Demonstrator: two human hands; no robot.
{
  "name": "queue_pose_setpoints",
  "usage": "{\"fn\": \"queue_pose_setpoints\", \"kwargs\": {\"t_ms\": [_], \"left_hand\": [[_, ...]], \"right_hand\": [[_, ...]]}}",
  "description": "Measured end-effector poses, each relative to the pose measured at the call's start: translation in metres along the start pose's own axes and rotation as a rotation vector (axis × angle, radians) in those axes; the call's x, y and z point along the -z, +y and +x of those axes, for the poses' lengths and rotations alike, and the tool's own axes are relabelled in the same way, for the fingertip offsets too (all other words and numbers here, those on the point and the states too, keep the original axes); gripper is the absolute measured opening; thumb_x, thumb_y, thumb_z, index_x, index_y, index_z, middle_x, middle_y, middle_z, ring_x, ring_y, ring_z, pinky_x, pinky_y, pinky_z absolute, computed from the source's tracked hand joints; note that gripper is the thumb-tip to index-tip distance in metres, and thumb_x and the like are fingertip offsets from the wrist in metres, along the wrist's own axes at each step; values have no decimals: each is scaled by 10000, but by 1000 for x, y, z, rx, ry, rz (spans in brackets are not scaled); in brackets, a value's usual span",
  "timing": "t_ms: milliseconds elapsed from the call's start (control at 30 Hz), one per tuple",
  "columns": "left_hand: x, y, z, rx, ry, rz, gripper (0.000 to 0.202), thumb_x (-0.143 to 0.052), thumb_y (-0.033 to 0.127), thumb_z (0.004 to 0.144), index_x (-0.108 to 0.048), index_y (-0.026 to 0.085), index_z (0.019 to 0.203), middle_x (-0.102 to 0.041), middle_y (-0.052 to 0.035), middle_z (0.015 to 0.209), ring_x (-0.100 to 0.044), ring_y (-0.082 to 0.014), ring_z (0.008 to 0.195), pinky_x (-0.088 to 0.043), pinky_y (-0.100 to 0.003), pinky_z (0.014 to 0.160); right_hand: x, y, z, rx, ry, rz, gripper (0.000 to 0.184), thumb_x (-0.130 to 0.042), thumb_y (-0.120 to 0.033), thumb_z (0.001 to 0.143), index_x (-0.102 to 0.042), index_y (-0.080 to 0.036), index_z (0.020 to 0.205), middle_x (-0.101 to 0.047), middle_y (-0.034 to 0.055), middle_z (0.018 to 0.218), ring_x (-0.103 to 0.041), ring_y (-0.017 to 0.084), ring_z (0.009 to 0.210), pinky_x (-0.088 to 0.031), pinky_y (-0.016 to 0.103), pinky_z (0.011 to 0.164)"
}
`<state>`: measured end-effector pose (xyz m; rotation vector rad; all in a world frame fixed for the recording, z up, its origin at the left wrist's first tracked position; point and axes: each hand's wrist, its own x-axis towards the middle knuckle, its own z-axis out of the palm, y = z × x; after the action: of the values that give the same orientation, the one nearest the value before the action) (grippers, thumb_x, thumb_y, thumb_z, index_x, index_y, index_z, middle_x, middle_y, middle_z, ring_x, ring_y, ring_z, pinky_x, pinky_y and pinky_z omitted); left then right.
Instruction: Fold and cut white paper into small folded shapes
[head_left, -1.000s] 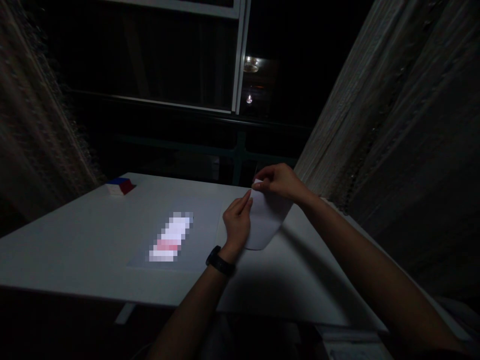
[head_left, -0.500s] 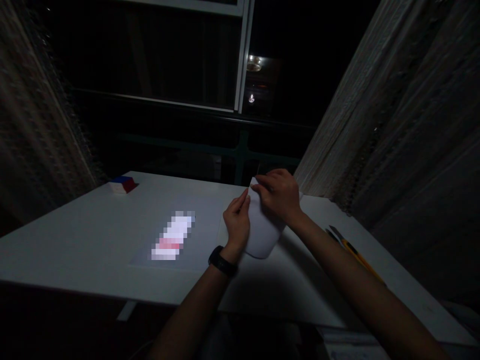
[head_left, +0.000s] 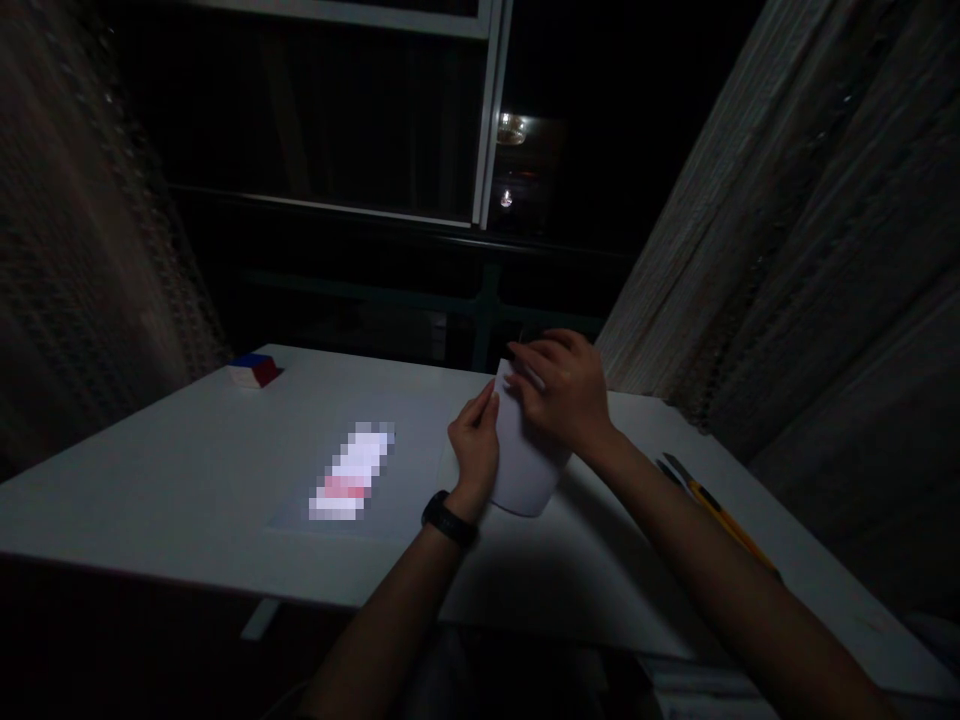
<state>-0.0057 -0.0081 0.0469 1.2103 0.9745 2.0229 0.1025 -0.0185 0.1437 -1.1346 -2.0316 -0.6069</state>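
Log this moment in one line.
left hand: holds white paper | right hand: pressing its top | yellow utility knife: on table

White paper sheet (head_left: 525, 470), folded over, lying on the table.

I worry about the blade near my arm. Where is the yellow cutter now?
In the head view, the yellow cutter lies near the right edge of the white table, just beyond the right forearm and right of the folded paper.
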Motion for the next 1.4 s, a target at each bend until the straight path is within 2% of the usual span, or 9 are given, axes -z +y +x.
{"fn": "queue_pose_setpoints", "kwargs": {"t_ms": [100, 200, 267, 367, 467, 600, 933, 1167, 1400], "left_hand": [[0, -1, 1, 35, 8, -28, 306, -596, 306, 789, -666, 167, 1052, -674, -82, 1067, -624, -200, 983, -478, -347, 894], [0, 0, 1, 50, 15, -50, 307, -598, 315, 788, -669, 164, 1046, -673, -83, 1070, -623, -202, 982, -480, -349, 890], [0, 1, 1, 50, 22, -55, 308, -599, 319, 786, -671, 162, 1041, -675, -85, 1064, -624, -202, 979, -481, -350, 886], [0, 2, 1, 40, 23, -44, 307, -599, 320, 787, -671, 163, 1040, -677, -85, 1057, -626, -200, 973, -482, -347, 880], [0, 0, 0, 17, 18, -10, 293, -597, 307, 789, -673, 170, 1037, -678, -84, 1052, -626, -191, 969, -478, -333, 877], [-1, -4, 0, -6, 19, 14, 278, -595, 294, 791, -677, 177, 1030, -675, -84, 1055, -620, -186, 978, -470, -327, 884], [-6, -11, -4, 163, 37, -196, 373, -625, 362, 761, -655, 160, 1073, -650, -96, 1120, -589, -217, 1053, -431, -359, 939], [-5, -8, -5, 169, 31, -193, 376, -629, 371, 756, -660, 150, 1059, -658, -103, 1099, -597, -217, 1032, -438, -359, 926], [-3, -9, -5, 133, -10, -167, 367, -605, 375, 774, -660, 148, 1056, -664, -104, 1081, -603, -215, 1009, -449, -357, 907]], "right_hand": [[8, 6, -16, -181, 157, 96, 648, -631, -403, 729, -410, -246, 1317, -449, 118, 1311, -328, 347, 1231, -284, 515, 968], [1, 11, -49, -436, 235, 441, 919, -660, -469, 672, -159, -225, 1403, -363, 153, 1365, -355, 324, 1247, -357, 487, 947], [-13, 10, -74, -566, 119, 800, 951, -679, -464, 649, -125, -231, 1386, -450, 156, 1295, -482, 297, 1151, -433, 447, 889], [-36, 4, -103, -718, -47, 1092, 888, -758, -431, 555, -282, -226, 1276, -526, 158, 1216, -564, 302, 1045, -485, 429, 834], [-50, -4, -115, -825, -29, 1080, 770, -781, -404, 534, -387, -214, 1167, -573, 146, 1151, -583, 300, 998, -485, 435, 836], [-52, -8, -116, -874, 70, 978, 646, -758, -401, 572, -447, -197, 1100, -604, 137, 1087, -596, 277, 950, -483, 409, 826], [-65, -17, -122, -922, 286, 834, 709, -764, -317, 528, -444, -191, 1147, -590, 90, 1088, -572, 247, 957, -447, 402, 853], [-63, -22, -124, -934, 269, 837, 650, -770, -305, 521, -462, -189, 1082, -610, 75, 992, -590, 231, 871, -469, 381, 794], [-66, -22, -129, -958, 231, 834, 681, -777, -316, 504, -449, -191, 1088, -603, 82, 1005, -583, 237, 872, -466, 389, 789]]}}
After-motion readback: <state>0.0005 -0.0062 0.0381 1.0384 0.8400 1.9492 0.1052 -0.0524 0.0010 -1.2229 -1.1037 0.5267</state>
